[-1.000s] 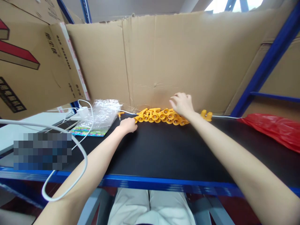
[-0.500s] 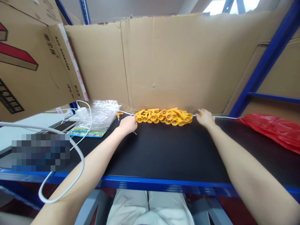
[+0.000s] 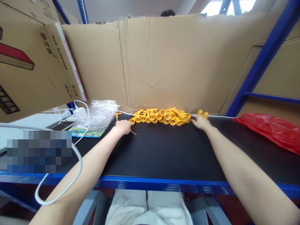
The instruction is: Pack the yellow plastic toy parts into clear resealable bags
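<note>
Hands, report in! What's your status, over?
Left hand curled, left end of yellow pieces. Right hand flat, right end, by two strays. White cord behind.

**Yellow pieces lined up at the back**

I see a tight row of yellow T-shaped plastic pieces (image 3: pixel 161 116) lying on their sides along the black mat (image 3: pixel 164 150)'s far edge. Two more yellow pieces (image 3: pixel 202 113) sit just right of it. A small metal spiral (image 3: pixel 133 132) shows near its left end.

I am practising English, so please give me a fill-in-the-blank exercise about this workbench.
The yellow parts lie in a row on a ____ table top. The left hand rests at the row's ____ end. The plastic bag to the right of the right hand is ____.
Missing words: black; left; red.
</note>
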{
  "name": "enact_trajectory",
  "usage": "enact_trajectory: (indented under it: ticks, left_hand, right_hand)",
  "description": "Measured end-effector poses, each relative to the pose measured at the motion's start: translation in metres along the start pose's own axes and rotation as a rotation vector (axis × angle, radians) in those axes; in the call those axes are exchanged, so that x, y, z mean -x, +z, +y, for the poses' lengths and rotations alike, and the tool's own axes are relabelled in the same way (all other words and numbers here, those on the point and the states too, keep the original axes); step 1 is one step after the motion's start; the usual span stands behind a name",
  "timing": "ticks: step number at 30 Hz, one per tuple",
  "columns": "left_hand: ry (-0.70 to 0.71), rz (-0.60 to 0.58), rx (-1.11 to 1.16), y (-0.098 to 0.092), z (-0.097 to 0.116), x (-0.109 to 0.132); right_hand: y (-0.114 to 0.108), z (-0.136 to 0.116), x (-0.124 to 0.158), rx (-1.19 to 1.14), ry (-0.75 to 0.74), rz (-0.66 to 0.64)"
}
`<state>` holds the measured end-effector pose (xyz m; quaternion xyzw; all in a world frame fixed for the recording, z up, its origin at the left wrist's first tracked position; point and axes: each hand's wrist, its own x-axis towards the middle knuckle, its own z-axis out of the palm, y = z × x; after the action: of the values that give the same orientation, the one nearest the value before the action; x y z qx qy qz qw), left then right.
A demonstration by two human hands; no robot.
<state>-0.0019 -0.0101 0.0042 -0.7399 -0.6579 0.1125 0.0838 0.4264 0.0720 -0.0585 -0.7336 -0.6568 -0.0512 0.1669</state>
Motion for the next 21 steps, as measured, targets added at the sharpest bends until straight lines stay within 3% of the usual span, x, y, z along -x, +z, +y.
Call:
enact_trajectory:
  ticks: [8, 13, 17, 21]
  left_hand:
    - [-0.004, -0.066, -0.033, -0.014, 0.005, 0.014]
    - [0.048, -0.074, -0.055, -0.019, 0.014, 0.02]
    - [0.051, -0.082, -0.053, -0.019, 0.018, 0.021]
    - [0.049, -0.074, -0.061, -0.019, 0.017, 0.021]
  right_hand:
    - [-0.002, -0.002, -0.002, 0.085, -0.019, 0.006]
    - [-0.008, 0.0, 0.003, 0.217, 0.111, 0.138]
    - [-0.013, 0.002, 0.009, 0.162, 0.25, 0.177]
    - [-0.02, -0.002, 0.012, 0.131, 0.27, 0.279]
